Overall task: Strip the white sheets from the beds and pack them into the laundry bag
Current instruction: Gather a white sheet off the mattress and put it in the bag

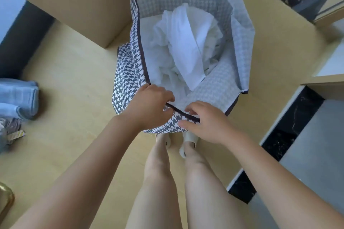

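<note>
From the head camera, looking straight down, the laundry bag (128,72) stands open on the pale wood floor (74,98) at the centre of the view, reaching toward 12 o'clock. It is houndstooth-patterned with dark trim along its rim. The white sheets (186,42) lie crumpled inside it, heaped in the middle and below the rim. On the bag's 3 o'clock side a flap of its lining stands up and leans outward.

The left hand (149,108) is at the bag's near corner, at about 7 o'clock of the opening, its fingers curled over the trimmed rim and gripping it. The right hand (208,124) sits just beside it at about 5 o'clock, with the thumb on the outer face and the fingers bent over the same edge, pinching it. The two hands are near each other but apart.

Below the hands, toward 6 o'clock, the person's bare legs end in white slippers (189,138) that are partly hidden under the bag's near side. At 9 o'clock a stack of folded blue fabric (18,96) rests on the floor, well apart from the bag. A tall wooden panel (74,5) rises at 11 o'clock, and a black marbled strip (290,132) runs along 4 o'clock.
</note>
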{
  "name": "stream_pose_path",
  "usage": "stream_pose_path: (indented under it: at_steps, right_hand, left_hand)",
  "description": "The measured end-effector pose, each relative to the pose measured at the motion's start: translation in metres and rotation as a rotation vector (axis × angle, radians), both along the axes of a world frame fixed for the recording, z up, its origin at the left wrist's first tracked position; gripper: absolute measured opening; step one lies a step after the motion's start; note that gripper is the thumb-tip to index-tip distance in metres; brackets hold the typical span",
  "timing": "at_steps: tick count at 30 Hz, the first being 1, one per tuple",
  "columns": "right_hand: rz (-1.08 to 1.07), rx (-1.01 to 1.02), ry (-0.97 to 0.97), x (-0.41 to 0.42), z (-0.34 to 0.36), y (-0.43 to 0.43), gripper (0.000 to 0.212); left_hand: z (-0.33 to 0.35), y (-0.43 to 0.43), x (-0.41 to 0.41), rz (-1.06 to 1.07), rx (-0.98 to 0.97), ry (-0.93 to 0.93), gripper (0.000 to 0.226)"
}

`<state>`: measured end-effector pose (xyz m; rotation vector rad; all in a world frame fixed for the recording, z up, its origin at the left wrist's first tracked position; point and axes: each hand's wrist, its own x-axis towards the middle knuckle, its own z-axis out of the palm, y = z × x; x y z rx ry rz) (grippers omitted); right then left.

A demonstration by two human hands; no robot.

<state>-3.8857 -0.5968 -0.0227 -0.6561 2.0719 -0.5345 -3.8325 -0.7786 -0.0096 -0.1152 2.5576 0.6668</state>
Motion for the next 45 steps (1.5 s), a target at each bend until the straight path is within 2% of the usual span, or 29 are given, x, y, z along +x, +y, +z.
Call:
stream_pose_path:
  at_steps: [3,5,7,11,14,21,27,29,32,37,41,45]
  right_hand:
    - [0.096,-0.028,0.055,0.005,0.020,-0.018,0.029]
    - [0.180,-0.034,0.099,0.013,0.040,-0.028,0.029]
    - [0.239,-0.048,0.144,0.024,0.066,-0.040,0.031]
    - [0.332,-0.099,0.145,0.063,0.117,-0.065,0.026]
    - [0.478,-0.123,0.131,0.118,0.150,-0.092,0.023]
    - [0.953,-0.202,0.060,0.337,0.193,-0.178,0.020]
    - [1.299,-0.251,0.006,0.542,0.209,-0.230,0.017]
    - [1.430,-0.251,-0.006,0.597,0.213,-0.238,0.019]
    - [1.626,-0.239,-0.008,0.670,0.214,-0.250,0.020]
    - [1.890,-0.181,-0.017,0.783,0.213,-0.278,0.012]
    - [2.095,-0.199,-0.051,0.884,0.209,-0.314,0.012]
    - [2.245,-0.241,-0.060,1.001,0.218,-0.348,0.015]
  left_hand:
    - [0.021,0.008,0.020,0.291,0.128,0.065,0.030]
    - [0.043,0.011,0.045,0.551,0.201,0.128,0.028]
    - [0.067,0.012,0.078,0.764,0.211,0.117,0.028]
    - [0.111,0.014,0.159,0.994,0.272,0.055,0.025]
    - [0.143,0.014,0.235,1.114,0.283,0.067,0.023]
    - [0.182,0.018,0.473,1.723,0.413,0.208,0.018]
    - [0.207,0.042,0.662,2.054,0.305,0.236,0.010]
    - [0.212,0.054,0.707,2.185,0.303,0.245,0.005]
    - [0.211,0.075,0.759,2.374,0.303,0.240,0.012]
    - [0.194,0.104,0.822,2.671,0.319,0.065,0.019]
    - [0.186,0.100,0.886,2.819,0.381,-0.026,0.028]
    - [0.200,0.075,0.969,2.978,0.303,-0.039,0.034]
